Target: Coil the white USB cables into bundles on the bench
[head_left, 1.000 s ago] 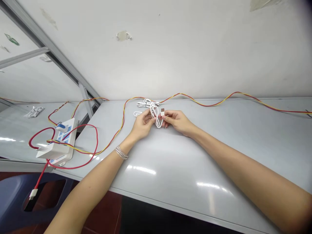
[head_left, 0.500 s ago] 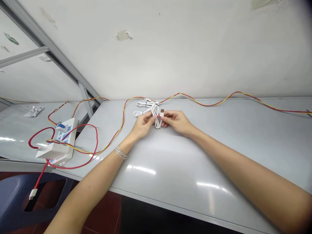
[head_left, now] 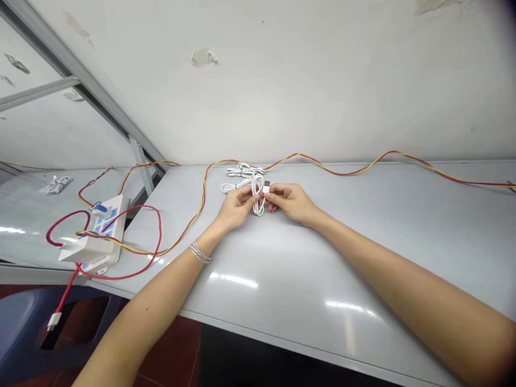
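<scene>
Between both hands point(head_left: 236, 208) point(head_left: 292, 204), fingers point(head_left: 250, 203) partly hide the white cable point(head_left: 258, 208); forearms point(head_left: 382, 258) cropped.

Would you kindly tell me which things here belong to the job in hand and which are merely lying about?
In hand:
white coiled cable, held by left hand
plug, held by right hand

Apparently lying about:
white bundles behind
power strip
red-yellow wire

Silver bracelet point(head_left: 200, 251) (several strands) on the left wrist point(head_left: 212, 238); forearms point(head_left: 363, 250) bare

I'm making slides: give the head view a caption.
Left hand holds a coiled white cable, right hand a plug.
</scene>
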The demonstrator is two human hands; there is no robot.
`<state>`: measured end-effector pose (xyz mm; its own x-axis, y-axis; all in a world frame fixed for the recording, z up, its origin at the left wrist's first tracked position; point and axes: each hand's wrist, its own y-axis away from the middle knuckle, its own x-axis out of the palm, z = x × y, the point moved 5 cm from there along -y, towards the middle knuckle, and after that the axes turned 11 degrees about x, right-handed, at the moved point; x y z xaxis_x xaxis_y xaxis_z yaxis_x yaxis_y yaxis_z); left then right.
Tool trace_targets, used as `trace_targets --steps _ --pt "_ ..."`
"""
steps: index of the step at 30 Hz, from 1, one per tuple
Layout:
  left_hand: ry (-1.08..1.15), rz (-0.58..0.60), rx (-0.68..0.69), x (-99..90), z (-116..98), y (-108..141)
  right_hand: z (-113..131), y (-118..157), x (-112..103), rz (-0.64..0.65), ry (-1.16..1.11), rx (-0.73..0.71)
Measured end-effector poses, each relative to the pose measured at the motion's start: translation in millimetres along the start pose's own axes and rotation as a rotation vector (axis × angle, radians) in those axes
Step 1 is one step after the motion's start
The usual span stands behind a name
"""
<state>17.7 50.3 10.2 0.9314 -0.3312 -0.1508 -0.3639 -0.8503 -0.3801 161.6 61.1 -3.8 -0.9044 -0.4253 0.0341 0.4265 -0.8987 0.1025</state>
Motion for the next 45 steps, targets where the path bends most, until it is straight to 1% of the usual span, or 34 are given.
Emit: trace_targets --steps 5,15,25,40,45 --pt "-0.062 0.018 -0.01 -0.7 -1.1 0.1 1.4 1.1 1.8 0.01 0.017 -0.005" --pt "-0.091 0.002 -0.019 -6.0 2.6 2.2 1.5 1.6 1.2 0.008 0.047 -0.02" --pt "-0.035 -0.016 -0.054 -1.8 2.7 3.5 -1.2 0.6 1.0 0.003 0.044 -0.006" --pt "-0.044 -0.065 -0.076 -3.8 4.5 4.0 -1.2 1.5 0.9 -0.007 0.048 0.006" --pt "-0.035 -0.064 -0.077 -2.7 3.8 4.3 -1.2 1.3 1.0 -0.005 0.042 0.006"
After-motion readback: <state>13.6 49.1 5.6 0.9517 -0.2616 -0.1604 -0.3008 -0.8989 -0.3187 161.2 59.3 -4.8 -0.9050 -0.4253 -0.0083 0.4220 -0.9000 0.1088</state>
